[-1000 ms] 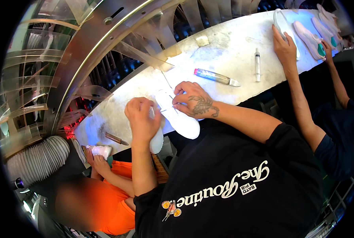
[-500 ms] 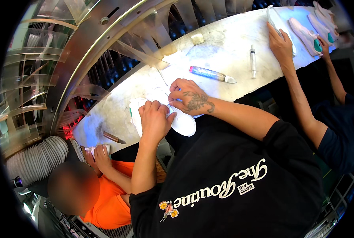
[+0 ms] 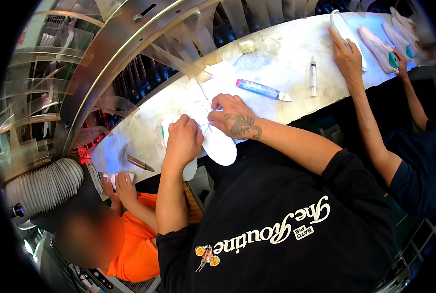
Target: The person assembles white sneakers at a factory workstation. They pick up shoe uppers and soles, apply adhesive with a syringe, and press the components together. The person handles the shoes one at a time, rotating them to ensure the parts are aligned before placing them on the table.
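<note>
Fingers (image 3: 195,127) of both hands curl and bunch over the lacing of the white shoe (image 3: 221,148); whether they pinch a lace is too small to tell. The left hand (image 3: 181,139) stands knuckles up, its forearm (image 3: 173,188) nearly vertical; the right hand (image 3: 233,117) lies back upward, its forearm (image 3: 296,140) slanting from the lower right. The shoe sits at the near edge of the worktop (image 3: 291,58), toe toward the person. Beyond the right hand lie a tube (image 3: 262,90) and a syringe (image 3: 313,78).

Clear plastic strips (image 3: 179,63) edge a stained worktable (image 3: 289,53).
</note>
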{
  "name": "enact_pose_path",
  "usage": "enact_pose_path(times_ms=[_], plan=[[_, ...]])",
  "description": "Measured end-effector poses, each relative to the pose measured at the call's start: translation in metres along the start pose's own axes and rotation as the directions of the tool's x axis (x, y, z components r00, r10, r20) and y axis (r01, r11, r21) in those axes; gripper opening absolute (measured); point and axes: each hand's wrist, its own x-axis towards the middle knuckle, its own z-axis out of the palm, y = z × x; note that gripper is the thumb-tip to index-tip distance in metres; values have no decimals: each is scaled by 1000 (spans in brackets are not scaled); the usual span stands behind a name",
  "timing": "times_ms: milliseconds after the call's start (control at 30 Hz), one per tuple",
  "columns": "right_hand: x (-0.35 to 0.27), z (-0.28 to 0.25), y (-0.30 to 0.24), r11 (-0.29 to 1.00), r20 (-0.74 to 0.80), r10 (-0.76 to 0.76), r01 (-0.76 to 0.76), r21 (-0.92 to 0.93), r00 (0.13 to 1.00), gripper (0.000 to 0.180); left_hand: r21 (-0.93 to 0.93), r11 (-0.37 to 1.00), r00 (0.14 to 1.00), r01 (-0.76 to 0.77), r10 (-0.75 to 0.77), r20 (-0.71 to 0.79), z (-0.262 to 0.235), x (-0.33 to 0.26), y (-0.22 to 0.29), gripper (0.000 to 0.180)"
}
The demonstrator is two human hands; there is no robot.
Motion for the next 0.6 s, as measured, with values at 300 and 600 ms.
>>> enact_pose_path(times_ms=[300,600], plan=[[1,0,-1,1000,14,19,-19,-3,1000,13,-62,998,999,13,-10,49,-12,-3,1,11],[3,0,0,998,19,57,-57,15,998,14,60,982,967,-180,188,-172,15,-21,9,13]])
